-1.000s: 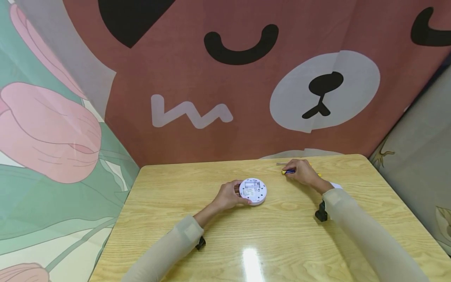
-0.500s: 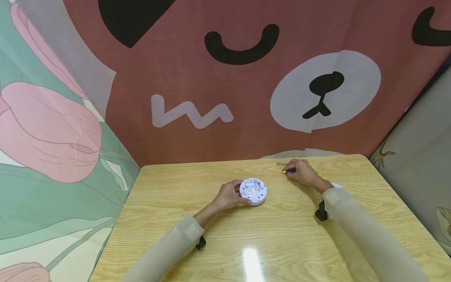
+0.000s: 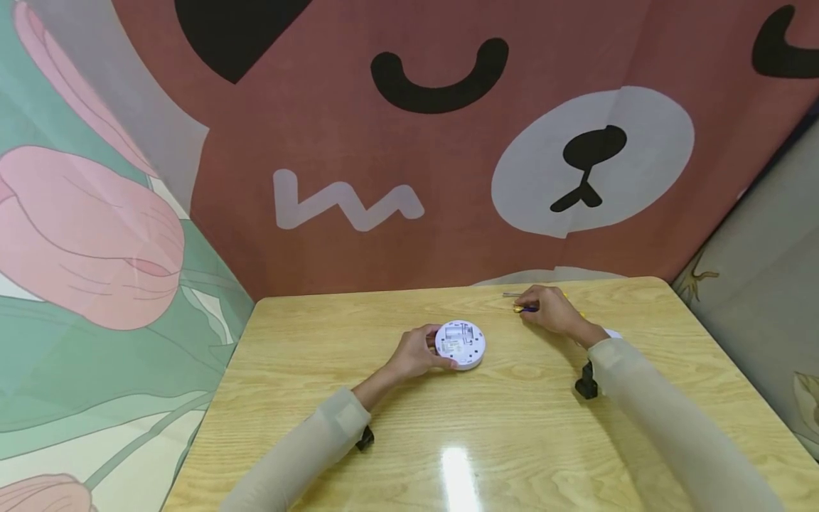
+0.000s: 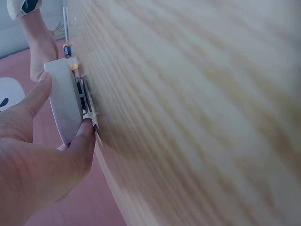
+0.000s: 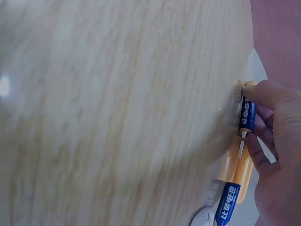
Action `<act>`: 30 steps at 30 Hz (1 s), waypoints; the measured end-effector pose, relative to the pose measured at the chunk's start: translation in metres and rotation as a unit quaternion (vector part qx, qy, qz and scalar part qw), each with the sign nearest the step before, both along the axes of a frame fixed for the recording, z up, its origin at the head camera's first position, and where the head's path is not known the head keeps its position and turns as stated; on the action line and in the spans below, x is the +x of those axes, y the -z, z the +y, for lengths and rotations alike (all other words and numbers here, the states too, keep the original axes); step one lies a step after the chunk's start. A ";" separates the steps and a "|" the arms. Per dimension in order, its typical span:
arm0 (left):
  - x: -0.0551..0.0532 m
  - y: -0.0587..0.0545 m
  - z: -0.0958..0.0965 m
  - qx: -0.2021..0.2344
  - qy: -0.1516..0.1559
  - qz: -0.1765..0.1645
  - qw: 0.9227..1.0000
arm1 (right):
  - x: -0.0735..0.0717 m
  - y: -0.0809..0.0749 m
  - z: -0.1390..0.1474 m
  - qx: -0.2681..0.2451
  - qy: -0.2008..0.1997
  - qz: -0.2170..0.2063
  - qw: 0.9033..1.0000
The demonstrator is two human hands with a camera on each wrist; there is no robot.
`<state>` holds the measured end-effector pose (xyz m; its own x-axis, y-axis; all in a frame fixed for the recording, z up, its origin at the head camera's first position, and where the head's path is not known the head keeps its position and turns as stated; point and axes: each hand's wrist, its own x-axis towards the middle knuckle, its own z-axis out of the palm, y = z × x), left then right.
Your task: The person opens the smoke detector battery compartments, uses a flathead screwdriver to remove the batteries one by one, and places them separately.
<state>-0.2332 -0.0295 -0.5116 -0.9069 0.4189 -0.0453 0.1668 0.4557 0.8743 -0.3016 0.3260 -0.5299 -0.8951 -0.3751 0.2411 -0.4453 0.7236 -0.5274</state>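
My left hand (image 3: 414, 353) grips the rim of a round white smoke detector (image 3: 461, 346), thumb at the near edge and fingers at the far side. Its face with the battery compartment and a printed label is turned up toward the head camera. At the back right, my right hand (image 3: 552, 310) pinches a blue battery (image 5: 247, 113) with an orange end between thumb and fingers, close over the table. A second blue battery (image 5: 228, 204) lies nearer the wrist in the right wrist view. The right hand partly hides these things in the head view.
A screwdriver with a yellow handle (image 5: 243, 173) and a metal shaft (image 3: 512, 294) lies behind the right hand. Beside the right wrist is a white piece (image 3: 614, 334). The wooden table (image 3: 320, 327) ends at a printed curtain (image 3: 345, 263).
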 end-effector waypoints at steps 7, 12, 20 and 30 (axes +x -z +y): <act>-0.001 -0.001 -0.001 -0.001 -0.002 -0.001 1.000 | 0.002 -0.006 -0.001 0.011 -0.003 0.022 1.000; -0.002 0.000 -0.001 0.002 0.000 0.002 1.000 | 0.006 -0.013 -0.001 0.007 0.001 0.029 1.000; -0.001 0.000 -0.001 0.003 -0.001 0.000 1.000 | 0.016 -0.026 0.005 0.016 -0.008 0.023 1.000; -0.001 0.000 0.000 -0.001 -0.001 -0.004 1.000 | 0.030 -0.036 0.018 0.026 -0.016 0.041 0.999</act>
<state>-0.2341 -0.0296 -0.5113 -0.9073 0.4171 -0.0536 0.1592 0.4586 0.8743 -0.2715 0.3439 -0.4939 -0.8601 -0.4171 0.2937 -0.5094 0.7332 -0.4505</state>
